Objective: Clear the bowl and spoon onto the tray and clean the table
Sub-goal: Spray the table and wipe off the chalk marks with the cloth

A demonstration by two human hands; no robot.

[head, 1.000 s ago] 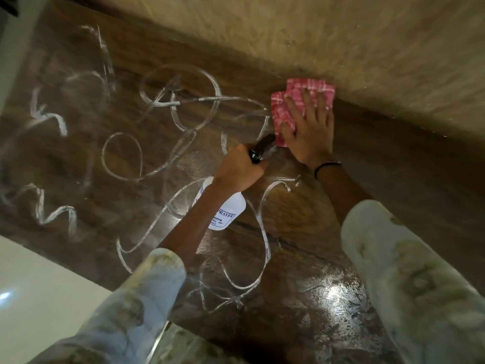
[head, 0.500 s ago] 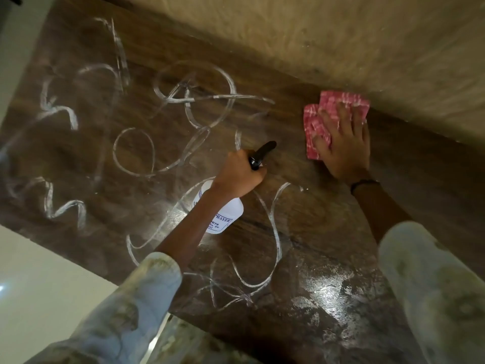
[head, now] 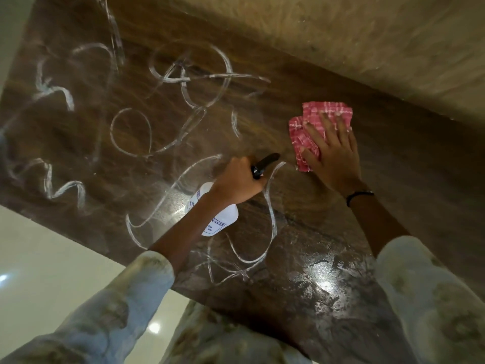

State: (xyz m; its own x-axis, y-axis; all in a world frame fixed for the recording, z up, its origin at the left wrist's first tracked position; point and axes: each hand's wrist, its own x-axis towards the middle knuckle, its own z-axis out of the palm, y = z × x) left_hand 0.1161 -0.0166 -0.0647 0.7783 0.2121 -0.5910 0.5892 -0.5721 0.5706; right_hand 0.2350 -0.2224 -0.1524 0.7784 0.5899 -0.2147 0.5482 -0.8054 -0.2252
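Observation:
The dark wood-grain table carries white looping smear marks across its left and middle. My right hand lies flat, fingers spread, pressing a folded red-and-white checked cloth onto the table near its far edge. My left hand is closed around the black trigger head of a white spray bottle, held just above the table's middle, nozzle pointing toward the cloth. No bowl, spoon or tray is in view.
A beige wall runs along the table's far edge. Pale glossy floor shows past the table's near left edge. The near right part of the table shines wet.
My right hand slid the cloth to the right along the far edge, then slightly back toward me. My left hand kept the spray bottle in about the same place.

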